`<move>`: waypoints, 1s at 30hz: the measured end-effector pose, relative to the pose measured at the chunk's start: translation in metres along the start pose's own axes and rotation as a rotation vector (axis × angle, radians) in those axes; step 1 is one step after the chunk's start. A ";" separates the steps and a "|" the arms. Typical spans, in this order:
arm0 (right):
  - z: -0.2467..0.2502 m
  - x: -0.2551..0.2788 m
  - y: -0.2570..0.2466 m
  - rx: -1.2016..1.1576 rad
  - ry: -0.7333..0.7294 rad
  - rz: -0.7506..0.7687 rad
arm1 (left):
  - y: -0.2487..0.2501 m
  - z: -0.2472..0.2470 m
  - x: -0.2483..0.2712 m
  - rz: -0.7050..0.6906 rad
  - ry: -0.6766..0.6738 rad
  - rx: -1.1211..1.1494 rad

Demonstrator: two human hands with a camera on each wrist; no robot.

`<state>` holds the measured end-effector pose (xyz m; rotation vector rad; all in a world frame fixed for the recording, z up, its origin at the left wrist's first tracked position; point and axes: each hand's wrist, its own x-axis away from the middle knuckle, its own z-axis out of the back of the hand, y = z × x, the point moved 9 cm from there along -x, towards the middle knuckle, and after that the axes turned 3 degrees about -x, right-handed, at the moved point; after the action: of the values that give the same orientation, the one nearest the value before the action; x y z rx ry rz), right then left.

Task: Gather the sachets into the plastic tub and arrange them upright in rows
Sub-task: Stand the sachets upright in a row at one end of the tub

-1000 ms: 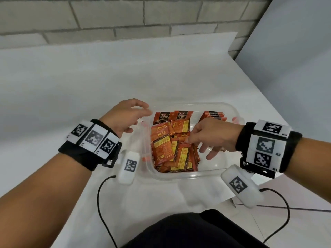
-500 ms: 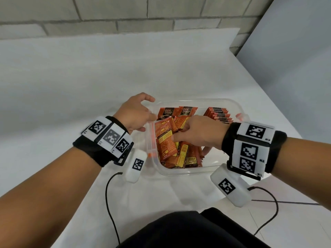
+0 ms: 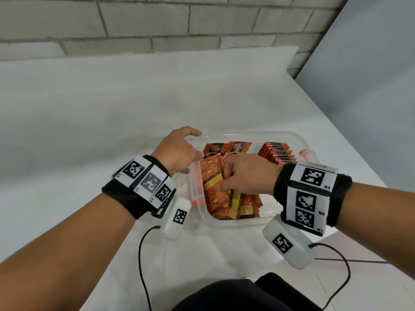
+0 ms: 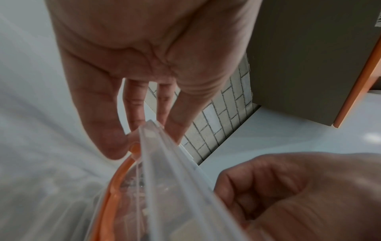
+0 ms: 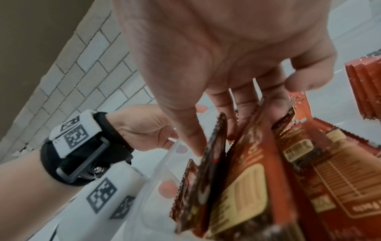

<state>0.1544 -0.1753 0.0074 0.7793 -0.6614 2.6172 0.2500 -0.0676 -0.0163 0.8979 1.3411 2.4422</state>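
A clear plastic tub (image 3: 298, 140) stands on the white table in front of me. Inside, loose orange sachets (image 3: 238, 207) lie in a heap on the left. A row of sachets (image 3: 278, 153) stands upright at the far right, also seen as the red row (image 5: 362, 88). My left hand (image 3: 193, 144) grips the tub's left rim (image 4: 164, 154), fingers (image 4: 98, 114) outside and thumb (image 4: 268, 187) inside. My right hand (image 3: 226, 176) reaches into the heap. Its thumb (image 5: 185, 127) and fingers pinch a few sachets (image 5: 237, 187) together on edge.
The white table (image 3: 112, 120) runs back to a brick wall (image 3: 157, 25). Its right edge drops to a tiled floor beside a grey panel (image 3: 370, 86). Orange latch clips (image 3: 303, 152) sit on the tub's sides. Black cables (image 3: 141, 254) trail from both wrist cameras.
My right hand has moved left from the tub's middle into the heap and closed its fingers on a few sachets. The left hand has stayed at the tub's left rim.
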 end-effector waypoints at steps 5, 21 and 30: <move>-0.010 0.004 -0.002 -0.004 -0.086 -0.010 | -0.001 0.000 -0.001 -0.006 -0.007 -0.002; -0.008 -0.004 0.019 -0.243 -0.141 -0.039 | -0.001 0.000 0.002 -0.002 0.003 0.008; 0.023 0.011 0.050 -0.499 -0.127 -0.003 | 0.013 0.013 0.013 -0.085 0.136 -0.030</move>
<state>0.1337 -0.2277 0.0144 0.7820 -1.2796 2.2574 0.2491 -0.0604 0.0046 0.6642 1.3528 2.4901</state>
